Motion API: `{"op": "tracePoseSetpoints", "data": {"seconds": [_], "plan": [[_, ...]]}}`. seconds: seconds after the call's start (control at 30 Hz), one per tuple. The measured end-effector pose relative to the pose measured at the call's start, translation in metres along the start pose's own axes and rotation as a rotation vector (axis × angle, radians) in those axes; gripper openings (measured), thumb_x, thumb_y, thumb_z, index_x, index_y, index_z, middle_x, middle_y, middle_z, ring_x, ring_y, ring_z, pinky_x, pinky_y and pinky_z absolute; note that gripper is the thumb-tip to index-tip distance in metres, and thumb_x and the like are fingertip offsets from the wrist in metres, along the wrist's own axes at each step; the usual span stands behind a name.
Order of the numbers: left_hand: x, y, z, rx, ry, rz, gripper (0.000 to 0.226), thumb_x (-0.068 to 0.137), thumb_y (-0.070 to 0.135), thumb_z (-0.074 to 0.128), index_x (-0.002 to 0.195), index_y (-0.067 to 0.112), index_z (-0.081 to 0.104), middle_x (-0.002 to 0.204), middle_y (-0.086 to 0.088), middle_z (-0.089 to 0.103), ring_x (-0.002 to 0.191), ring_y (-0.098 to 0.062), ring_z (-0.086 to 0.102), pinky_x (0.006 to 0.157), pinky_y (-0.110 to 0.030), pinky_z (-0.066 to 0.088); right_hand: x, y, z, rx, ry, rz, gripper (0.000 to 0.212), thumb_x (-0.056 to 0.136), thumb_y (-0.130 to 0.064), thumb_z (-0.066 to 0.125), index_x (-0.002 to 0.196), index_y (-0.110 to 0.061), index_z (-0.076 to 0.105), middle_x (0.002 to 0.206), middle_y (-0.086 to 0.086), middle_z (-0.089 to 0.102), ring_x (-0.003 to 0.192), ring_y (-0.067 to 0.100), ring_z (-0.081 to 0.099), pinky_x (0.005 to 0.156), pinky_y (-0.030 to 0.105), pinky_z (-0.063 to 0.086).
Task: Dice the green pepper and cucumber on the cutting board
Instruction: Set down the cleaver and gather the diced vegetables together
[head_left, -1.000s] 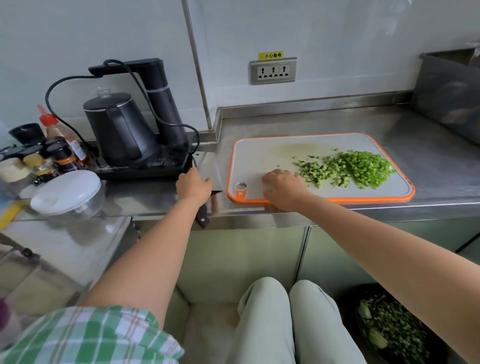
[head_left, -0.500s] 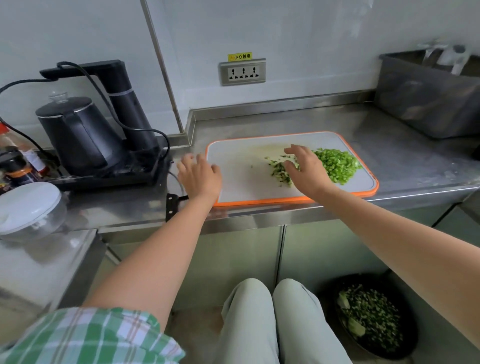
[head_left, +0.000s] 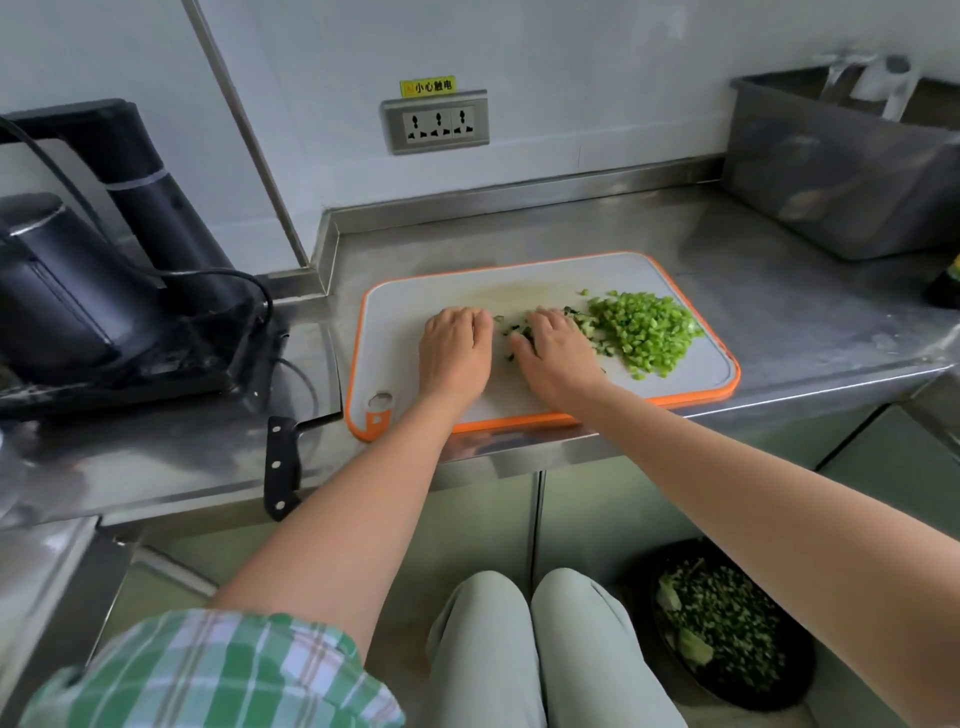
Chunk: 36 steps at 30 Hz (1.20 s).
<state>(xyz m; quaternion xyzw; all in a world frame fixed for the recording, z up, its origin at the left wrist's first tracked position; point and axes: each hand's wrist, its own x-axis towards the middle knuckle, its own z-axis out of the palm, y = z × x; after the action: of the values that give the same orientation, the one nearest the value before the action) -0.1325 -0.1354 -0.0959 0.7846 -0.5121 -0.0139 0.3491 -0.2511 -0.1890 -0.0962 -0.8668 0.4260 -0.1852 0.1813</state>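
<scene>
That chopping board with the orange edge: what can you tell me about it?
The cutting board is a pale grey rectangle, plastic-looking, with an orange rim, rounded corners and a hole at its near left corner. It lies flat on the steel counter, by the front edge. A faint yellowish stain marks its far middle. Diced green pepper is heaped on its right half, darker cucumber bits beside that. The left hand and right hand rest on it.

1. The left hand (head_left: 454, 353) lies palm down on the cutting board (head_left: 395, 332), fingers flat.
2. The right hand (head_left: 558, 358) lies palm down over the diced cucumber (head_left: 511, 327), beside the diced green pepper (head_left: 647, 330) pile.
3. The knife (head_left: 283, 467) lies on the surface (head_left: 779, 312), left of the board.
</scene>
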Motion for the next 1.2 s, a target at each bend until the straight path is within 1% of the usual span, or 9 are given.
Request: {"op": "tracePoseSetpoints", "data": {"seconds": [0.1,0.2,0.33,0.47,0.63,0.77,0.9,1.03,1.2], "plan": [[0.005,-0.002,0.007,-0.023,-0.001,-0.055,0.039,0.104,0.022,0.033,0.107,-0.001,0.064,0.118,-0.021,0.062,0.114,-0.034,0.051,0.099,-0.036,0.032,0.005,0.000,-0.006,0.128,0.043,-0.019,0.049,0.103,-0.028,0.037,0.143,0.000,0.038,0.153,0.017,0.031,0.143,0.027,0.025,0.115,0.029,0.014],[0.009,-0.001,0.012,-0.049,-0.005,-0.073,0.042,0.104,0.025,0.030,0.104,-0.001,0.064,0.114,-0.020,0.063,0.111,-0.034,0.053,0.096,-0.038,0.035,0.007,0.016,-0.012,0.053,0.124,0.019,0.047,0.103,-0.028,0.036,0.140,0.000,0.041,0.152,0.018,0.031,0.142,0.029,0.025,0.116,0.034,0.015],[0.007,-0.001,0.015,-0.043,-0.002,-0.053,0.043,0.104,0.026,0.029,0.104,0.001,0.064,0.113,-0.020,0.064,0.109,-0.034,0.054,0.095,-0.040,0.038,0.005,0.022,-0.002,-0.058,0.025,0.105,0.052,0.103,-0.034,0.032,0.139,0.003,0.039,0.150,0.021,0.032,0.141,0.031,0.024,0.116,0.036,0.015],[0.006,-0.003,0.014,-0.088,-0.001,-0.060,0.044,0.104,0.026,0.029,0.108,0.000,0.064,0.117,-0.020,0.063,0.113,-0.034,0.054,0.098,-0.039,0.038,0.004,0.005,-0.002,0.076,-0.022,0.013,0.052,0.103,-0.033,0.034,0.142,0.001,0.036,0.151,0.018,0.033,0.141,0.028,0.026,0.113,0.030,0.016],[0.004,-0.003,0.015,-0.084,-0.024,-0.013,0.044,0.104,0.028,0.030,0.112,0.002,0.065,0.120,-0.017,0.064,0.115,-0.032,0.053,0.101,-0.041,0.038,0.006,0.008,-0.006,0.095,0.079,0.033,0.048,0.104,-0.028,0.034,0.141,0.002,0.039,0.151,0.020,0.032,0.143,0.030,0.022,0.116,0.035,0.014],[0.004,-0.003,0.016,-0.077,-0.045,0.005,0.043,0.104,0.027,0.031,0.115,0.003,0.064,0.122,-0.016,0.063,0.117,-0.031,0.053,0.103,-0.039,0.037,0.002,0.006,-0.004,0.102,-0.067,0.042,0.054,0.103,-0.035,0.032,0.145,-0.001,0.034,0.153,0.017,0.031,0.143,0.027,0.024,0.115,0.032,0.016],[0.004,-0.004,0.017,-0.070,-0.047,0.031,0.045,0.104,0.029,0.030,0.118,0.002,0.064,0.124,-0.015,0.063,0.119,-0.030,0.052,0.104,-0.038,0.037,0.003,0.008,-0.010,0.140,0.001,0.054,0.056,0.104,-0.036,0.030,0.148,-0.001,0.029,0.156,0.015,0.024,0.146,0.024,0.017,0.115,0.029,0.010],[0.003,-0.003,0.015,-0.051,-0.053,0.065,0.048,0.104,0.032,0.029,0.120,0.002,0.063,0.126,-0.014,0.062,0.121,-0.029,0.051,0.105,-0.037,0.036,0.001,0.008,-0.010,0.199,-0.079,0.024,0.051,0.104,-0.034,0.032,0.146,-0.006,0.035,0.151,0.013,0.036,0.140,0.024,0.030,0.111,0.029,0.020],[0.004,-0.006,0.018,-0.012,-0.068,0.132,0.043,0.104,0.033,0.033,0.126,0.008,0.061,0.133,-0.010,0.058,0.126,-0.027,0.048,0.108,-0.037,0.034,0.002,0.011,-0.031,0.282,0.063,0.036,0.040,0.103,-0.019,0.036,0.139,-0.004,0.046,0.141,0.014,0.049,0.132,0.025,0.042,0.104,0.025,0.028]]}}
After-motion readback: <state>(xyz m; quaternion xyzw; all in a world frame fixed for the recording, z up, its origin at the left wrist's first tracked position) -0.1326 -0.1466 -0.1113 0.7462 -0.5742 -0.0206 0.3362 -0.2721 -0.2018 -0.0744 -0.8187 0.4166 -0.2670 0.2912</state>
